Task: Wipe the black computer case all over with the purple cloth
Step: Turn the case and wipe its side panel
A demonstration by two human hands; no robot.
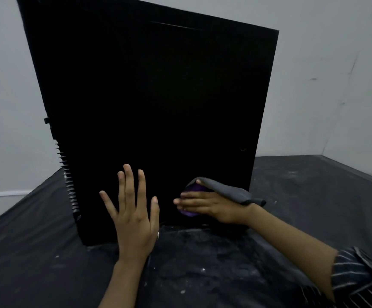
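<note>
Black and matte, one computer case [153, 103] stands upright on the dark, white-speckled sheet [47, 252]. Its broad side panel faces me, and a row of vent slats [69, 187] runs down its left edge. One purple cloth [194, 188], its grey side draped over the back of my hand, lies against the panel's lower right part. Both my hands are on the case: my left hand [133, 210] flat with fingers spread, my right hand [211, 206] pressing the cloth with straight fingers held together.

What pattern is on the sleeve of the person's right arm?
The dark fabric sleeve has thin pale stripes; head view, lower right corner.
</note>
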